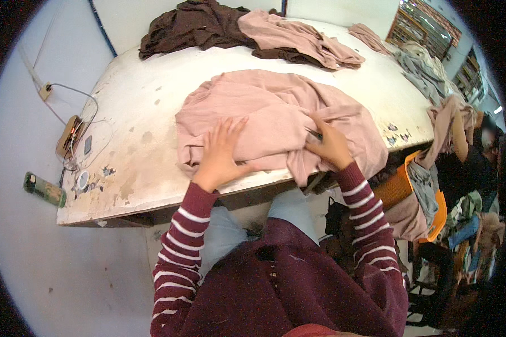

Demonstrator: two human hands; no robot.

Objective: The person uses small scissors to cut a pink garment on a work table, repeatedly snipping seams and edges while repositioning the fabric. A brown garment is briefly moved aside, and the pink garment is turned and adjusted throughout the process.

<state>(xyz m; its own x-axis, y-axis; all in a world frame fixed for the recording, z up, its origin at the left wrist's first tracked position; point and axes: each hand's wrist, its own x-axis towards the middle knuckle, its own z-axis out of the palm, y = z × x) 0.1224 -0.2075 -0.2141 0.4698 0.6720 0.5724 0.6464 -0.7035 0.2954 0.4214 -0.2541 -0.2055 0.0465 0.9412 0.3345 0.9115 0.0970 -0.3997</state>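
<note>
A pink knit garment (258,106) lies spread in loose folds along the table's near edge, with one corner hanging over. My left hand (222,154) rests flat on its left part, fingers spread and thumb stretched out. On the garment's right side, my right hand (333,147) is closed around a small dark pointed tool (315,134), whose tip points up and left over the cloth. Most of that tool is hidden by the fingers, so its exact kind does not show.
Dark brown cloth (199,28) and more pink garments (298,39) lie at the table's back. Cables and a power strip (69,136) sit by the left wall, near a green bottle (45,190). At right, an orange basket (396,191) holds clothes; beyond it another person (461,163) handles cloth.
</note>
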